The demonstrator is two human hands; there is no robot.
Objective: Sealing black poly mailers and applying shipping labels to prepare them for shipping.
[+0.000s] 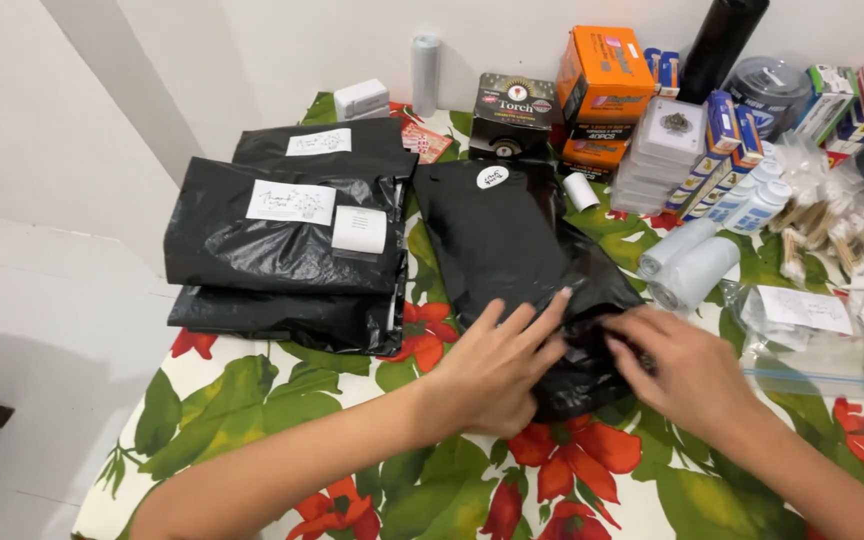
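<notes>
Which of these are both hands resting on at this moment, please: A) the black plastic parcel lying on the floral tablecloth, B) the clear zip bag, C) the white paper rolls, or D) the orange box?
A: the left hand lies flat on the black plastic parcel and the right hand pinches its near end.

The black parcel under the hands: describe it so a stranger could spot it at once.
On the floral tablecloth, right of the stacked black parcels, lies the black parcel, both hands pressing its near end. Unlike their rectangular white labels, it bears one small round white sticker.
</notes>
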